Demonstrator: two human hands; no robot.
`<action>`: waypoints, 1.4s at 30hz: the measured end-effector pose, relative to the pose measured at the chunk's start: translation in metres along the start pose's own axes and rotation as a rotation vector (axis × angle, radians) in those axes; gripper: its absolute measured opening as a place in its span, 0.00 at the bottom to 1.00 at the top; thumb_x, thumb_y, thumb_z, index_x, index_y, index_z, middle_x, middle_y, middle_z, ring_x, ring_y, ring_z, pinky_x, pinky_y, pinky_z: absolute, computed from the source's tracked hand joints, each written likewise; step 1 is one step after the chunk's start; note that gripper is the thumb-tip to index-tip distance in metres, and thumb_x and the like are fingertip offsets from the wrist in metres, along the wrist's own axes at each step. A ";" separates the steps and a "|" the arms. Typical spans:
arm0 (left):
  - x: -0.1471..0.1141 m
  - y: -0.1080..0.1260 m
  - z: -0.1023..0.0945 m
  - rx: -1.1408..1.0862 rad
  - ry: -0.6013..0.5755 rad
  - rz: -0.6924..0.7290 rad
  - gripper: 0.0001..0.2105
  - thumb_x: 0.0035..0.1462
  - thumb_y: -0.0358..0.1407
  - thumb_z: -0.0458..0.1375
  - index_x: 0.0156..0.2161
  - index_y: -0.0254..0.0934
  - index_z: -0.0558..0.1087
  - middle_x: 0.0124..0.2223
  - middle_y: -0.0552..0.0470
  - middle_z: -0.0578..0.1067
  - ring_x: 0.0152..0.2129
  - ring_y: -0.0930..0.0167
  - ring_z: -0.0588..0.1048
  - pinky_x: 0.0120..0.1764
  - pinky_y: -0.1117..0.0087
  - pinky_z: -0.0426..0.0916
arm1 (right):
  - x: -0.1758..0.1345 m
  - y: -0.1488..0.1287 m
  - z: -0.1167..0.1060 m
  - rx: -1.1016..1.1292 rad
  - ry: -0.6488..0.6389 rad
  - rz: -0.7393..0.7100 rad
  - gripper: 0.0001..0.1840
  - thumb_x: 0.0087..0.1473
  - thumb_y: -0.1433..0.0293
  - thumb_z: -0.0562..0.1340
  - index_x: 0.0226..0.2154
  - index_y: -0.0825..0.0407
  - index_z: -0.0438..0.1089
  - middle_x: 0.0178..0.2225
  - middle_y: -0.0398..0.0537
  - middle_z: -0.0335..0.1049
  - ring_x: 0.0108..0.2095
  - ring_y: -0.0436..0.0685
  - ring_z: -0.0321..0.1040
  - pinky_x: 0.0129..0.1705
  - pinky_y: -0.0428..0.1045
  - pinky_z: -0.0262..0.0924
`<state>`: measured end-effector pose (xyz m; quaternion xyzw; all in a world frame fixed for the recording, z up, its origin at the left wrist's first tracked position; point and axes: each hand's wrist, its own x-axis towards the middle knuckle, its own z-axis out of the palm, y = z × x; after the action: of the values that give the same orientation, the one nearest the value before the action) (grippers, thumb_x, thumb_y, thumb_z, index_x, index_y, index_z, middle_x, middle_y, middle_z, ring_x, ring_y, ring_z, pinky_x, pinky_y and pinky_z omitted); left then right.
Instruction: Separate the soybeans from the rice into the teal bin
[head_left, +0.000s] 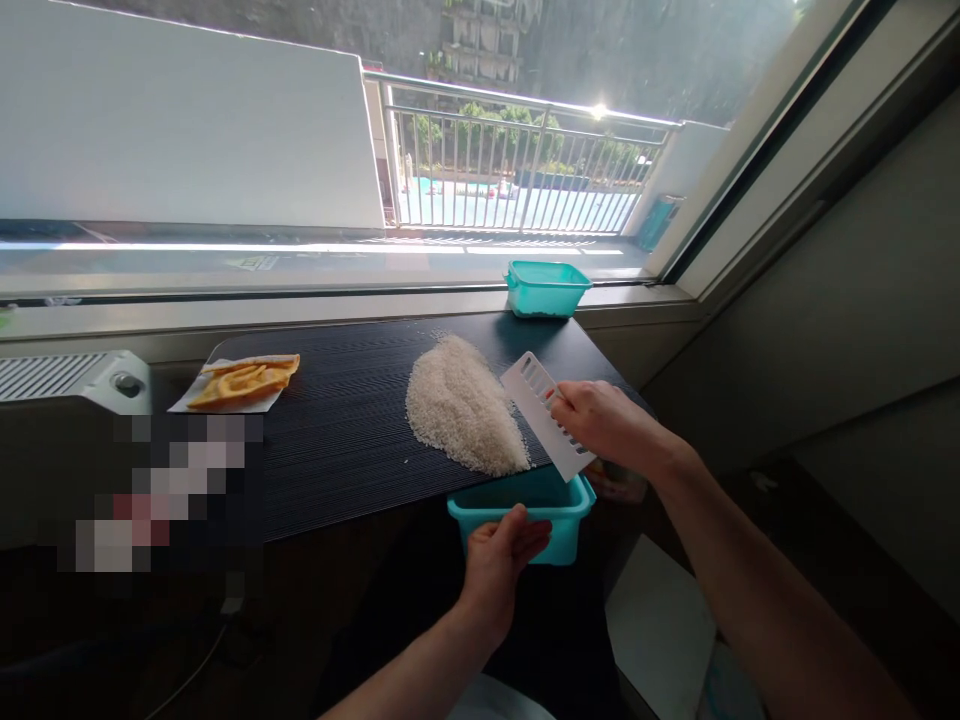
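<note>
My left hand (pixel 499 560) grips the near side of a teal plastic container (pixel 559 540), which sits just below the table's front edge with its top facing up. In my right hand (pixel 604 420) is a flat white slotted plastic plate (pixel 538 400), tilted, its lower corner over the container's rim. A heap of white rice (pixel 461 405) lies on the dark table (pixel 337 430), just left of the plate. Its near right end comes close to the table edge above the container. How much the container holds cannot be seen.
A second teal container (pixel 547 290) stands at the table's far right corner by the window sill. At the left, a yellow-and-white packet (pixel 244 383) lies on the table, beside a white heater (pixel 82 380). A pale box (pixel 660 620) stands low at the right.
</note>
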<state>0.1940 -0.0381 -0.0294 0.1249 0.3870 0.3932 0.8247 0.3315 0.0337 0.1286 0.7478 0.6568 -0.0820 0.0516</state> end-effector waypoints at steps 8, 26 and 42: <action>0.003 0.000 -0.001 0.019 0.031 -0.019 0.18 0.38 0.46 0.73 0.24 0.30 0.78 0.30 0.39 0.81 0.31 0.59 0.80 0.46 0.58 0.71 | -0.009 0.020 -0.009 -0.162 -0.042 -0.068 0.17 0.63 0.66 0.49 0.41 0.49 0.73 0.33 0.50 0.77 0.36 0.58 0.73 0.30 0.47 0.48; -0.001 -0.001 -0.007 0.064 -0.001 -0.016 0.17 0.45 0.45 0.71 0.29 0.29 0.80 0.34 0.37 0.81 0.35 0.59 0.80 0.47 0.61 0.71 | -0.047 0.023 0.005 -0.160 -0.277 -0.208 0.10 0.58 0.78 0.56 0.35 0.51 0.71 0.36 0.47 0.76 0.35 0.55 0.73 0.28 0.47 0.51; -0.004 0.001 -0.011 0.085 0.002 -0.006 0.18 0.44 0.46 0.71 0.28 0.29 0.81 0.33 0.39 0.81 0.35 0.59 0.80 0.48 0.60 0.70 | -0.047 0.034 0.001 -0.175 -0.174 -0.194 0.10 0.59 0.76 0.55 0.32 0.51 0.71 0.32 0.48 0.75 0.32 0.55 0.71 0.28 0.47 0.50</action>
<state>0.1837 -0.0417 -0.0341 0.1585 0.4048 0.3742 0.8192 0.3592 -0.0172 0.1359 0.6637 0.7235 -0.0936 0.1652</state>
